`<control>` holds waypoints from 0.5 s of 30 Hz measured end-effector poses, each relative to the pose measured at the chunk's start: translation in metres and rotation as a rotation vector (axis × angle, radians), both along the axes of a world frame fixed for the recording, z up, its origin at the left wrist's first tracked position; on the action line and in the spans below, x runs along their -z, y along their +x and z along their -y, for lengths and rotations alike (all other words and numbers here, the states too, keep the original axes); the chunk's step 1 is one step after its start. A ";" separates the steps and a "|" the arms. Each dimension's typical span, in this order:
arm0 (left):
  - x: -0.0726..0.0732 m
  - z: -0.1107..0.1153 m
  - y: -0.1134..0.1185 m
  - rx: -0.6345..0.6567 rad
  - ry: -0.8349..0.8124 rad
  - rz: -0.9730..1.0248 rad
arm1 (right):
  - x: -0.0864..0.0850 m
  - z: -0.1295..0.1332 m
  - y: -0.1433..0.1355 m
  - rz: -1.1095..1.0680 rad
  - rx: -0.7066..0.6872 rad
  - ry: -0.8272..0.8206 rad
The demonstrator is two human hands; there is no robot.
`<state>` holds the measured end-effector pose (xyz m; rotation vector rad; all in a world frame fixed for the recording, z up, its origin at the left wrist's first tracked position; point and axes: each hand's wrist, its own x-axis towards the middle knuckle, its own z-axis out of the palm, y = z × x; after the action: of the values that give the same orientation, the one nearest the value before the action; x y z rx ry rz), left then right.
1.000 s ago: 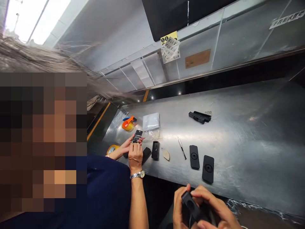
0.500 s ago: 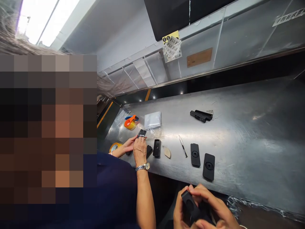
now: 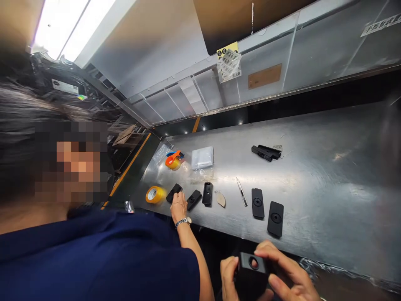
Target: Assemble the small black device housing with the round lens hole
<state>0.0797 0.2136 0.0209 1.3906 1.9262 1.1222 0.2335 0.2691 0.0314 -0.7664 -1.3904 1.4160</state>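
Black part [image 3: 252, 271] with a round hole sits at the bottom edge, below the steel table [image 3: 328, 167], held between both hands. Left hand [image 3: 228, 280] grips its left side, right hand [image 3: 285, 276] wraps the right side with a finger over the top edge. On the table just above: two flat black plates [image 3: 257, 203] [image 3: 275, 218] (each with a round centre), tweezers [image 3: 241, 197]. Co-worker's hand [image 3: 178, 205] with a watch rests beside small black pieces [image 3: 194, 199], yellow tape roll [image 3: 154, 194] near.
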 end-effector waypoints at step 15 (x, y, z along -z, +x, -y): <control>0.019 -0.113 -0.180 0.138 -0.142 -0.012 | 0.009 0.013 0.003 0.032 0.038 -0.034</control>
<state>-0.1002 0.3269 0.0016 1.4305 1.8490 0.8970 0.2368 0.2563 0.0227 -0.8360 -1.3724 1.4068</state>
